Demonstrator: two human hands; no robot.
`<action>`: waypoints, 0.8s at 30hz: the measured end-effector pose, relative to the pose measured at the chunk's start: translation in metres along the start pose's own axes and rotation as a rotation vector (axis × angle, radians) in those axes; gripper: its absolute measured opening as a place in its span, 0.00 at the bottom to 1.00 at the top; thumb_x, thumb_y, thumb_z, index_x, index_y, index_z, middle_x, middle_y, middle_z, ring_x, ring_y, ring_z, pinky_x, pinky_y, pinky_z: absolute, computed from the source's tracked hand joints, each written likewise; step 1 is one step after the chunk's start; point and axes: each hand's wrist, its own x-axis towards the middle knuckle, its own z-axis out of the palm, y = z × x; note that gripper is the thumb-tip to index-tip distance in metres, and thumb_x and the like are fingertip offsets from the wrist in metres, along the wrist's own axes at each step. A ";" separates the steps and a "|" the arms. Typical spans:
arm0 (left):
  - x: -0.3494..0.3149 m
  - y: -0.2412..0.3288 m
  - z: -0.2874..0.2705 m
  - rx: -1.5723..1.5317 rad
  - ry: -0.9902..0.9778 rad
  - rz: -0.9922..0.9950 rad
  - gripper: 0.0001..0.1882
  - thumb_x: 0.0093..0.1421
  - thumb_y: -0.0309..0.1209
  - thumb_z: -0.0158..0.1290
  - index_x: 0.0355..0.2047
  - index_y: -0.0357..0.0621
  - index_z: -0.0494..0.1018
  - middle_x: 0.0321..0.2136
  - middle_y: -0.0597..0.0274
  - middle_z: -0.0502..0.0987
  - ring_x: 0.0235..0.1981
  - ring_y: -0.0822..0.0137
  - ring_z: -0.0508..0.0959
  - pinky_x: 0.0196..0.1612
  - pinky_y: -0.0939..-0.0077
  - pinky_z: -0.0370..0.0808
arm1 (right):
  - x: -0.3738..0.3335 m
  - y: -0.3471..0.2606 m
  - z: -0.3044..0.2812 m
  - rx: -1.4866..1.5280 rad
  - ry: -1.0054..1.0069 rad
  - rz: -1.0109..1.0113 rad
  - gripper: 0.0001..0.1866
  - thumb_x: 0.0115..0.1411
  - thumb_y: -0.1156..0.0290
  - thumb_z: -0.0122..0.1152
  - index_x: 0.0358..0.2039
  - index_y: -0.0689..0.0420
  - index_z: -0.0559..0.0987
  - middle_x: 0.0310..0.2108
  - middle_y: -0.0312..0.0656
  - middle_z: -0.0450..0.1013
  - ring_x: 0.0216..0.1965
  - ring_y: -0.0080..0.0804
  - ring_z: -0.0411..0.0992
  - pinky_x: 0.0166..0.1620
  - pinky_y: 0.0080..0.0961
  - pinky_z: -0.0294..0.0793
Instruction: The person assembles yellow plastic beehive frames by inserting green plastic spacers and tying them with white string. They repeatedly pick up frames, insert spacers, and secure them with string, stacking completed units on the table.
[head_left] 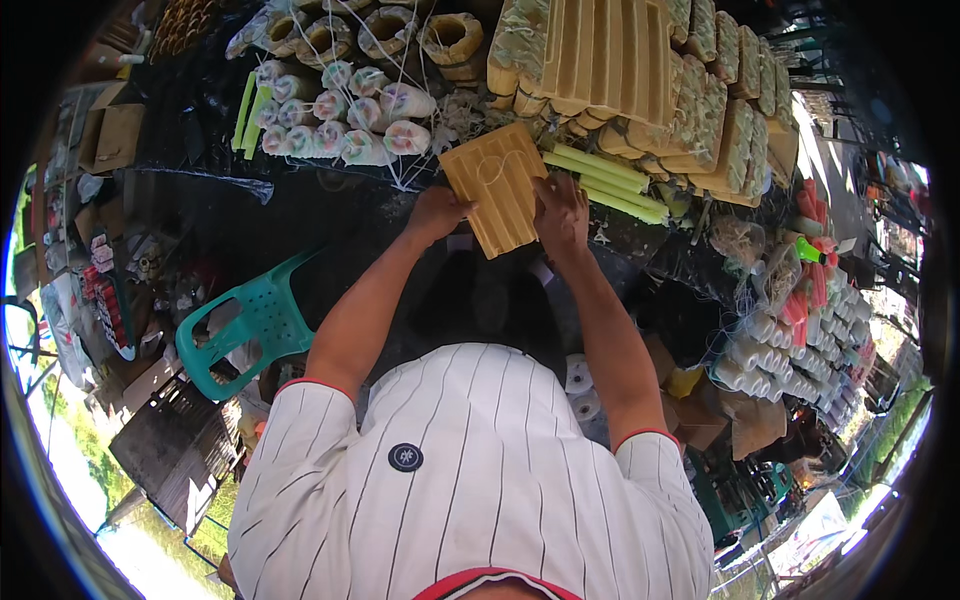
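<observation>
Between my two hands is a tan ridged panel (497, 205), like moulded cardboard, tilted over the near edge of the black-covered table. A thin pale string loops across its upper face. My left hand (438, 215) grips the panel's left edge with the thumb on top. On the opposite edge my right hand (562, 215) pinches it, close to several yellow-green tubes (610, 180) lying on the table. Fingers beneath the panel are hidden.
Similar tan ridged blocks (610, 50) are stacked high at the far right. Plastic-wrapped white rolls (340, 105) stand far left, before hollow brown cylinders (450, 38). A green plastic chair (250, 325) is at my left. White rolls (790, 355) pile up at right.
</observation>
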 end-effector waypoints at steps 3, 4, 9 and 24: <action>-0.020 0.015 -0.023 0.180 0.348 0.180 0.16 0.63 0.39 0.65 0.38 0.36 0.81 0.39 0.51 0.82 0.42 0.52 0.83 0.43 0.56 0.80 | 0.058 -0.017 0.018 0.044 0.030 -0.153 0.15 0.60 0.76 0.67 0.48 0.48 0.85 0.42 0.42 0.76 0.40 0.46 0.81 0.42 0.41 0.82; -0.030 0.015 -0.014 0.197 0.509 0.337 0.14 0.62 0.37 0.65 0.38 0.37 0.81 0.38 0.52 0.80 0.42 0.51 0.82 0.43 0.55 0.80 | 0.063 -0.018 0.020 0.061 0.004 -0.133 0.15 0.60 0.76 0.66 0.47 0.48 0.85 0.41 0.41 0.76 0.38 0.46 0.81 0.39 0.41 0.82; -0.011 0.033 -0.001 0.280 0.695 0.809 0.12 0.56 0.28 0.65 0.40 0.41 0.80 0.36 0.54 0.77 0.43 0.50 0.80 0.43 0.55 0.80 | 0.077 -0.018 0.031 0.057 -0.016 -0.076 0.08 0.61 0.74 0.65 0.40 0.48 0.84 0.36 0.41 0.75 0.34 0.48 0.80 0.33 0.43 0.81; 0.055 0.071 -0.025 -0.016 0.724 0.767 0.08 0.63 0.29 0.57 0.35 0.39 0.84 0.33 0.46 0.83 0.38 0.44 0.82 0.45 0.54 0.78 | 0.063 -0.025 0.034 0.034 0.377 0.048 0.04 0.60 0.76 0.66 0.35 0.54 0.80 0.31 0.43 0.74 0.27 0.49 0.78 0.28 0.42 0.78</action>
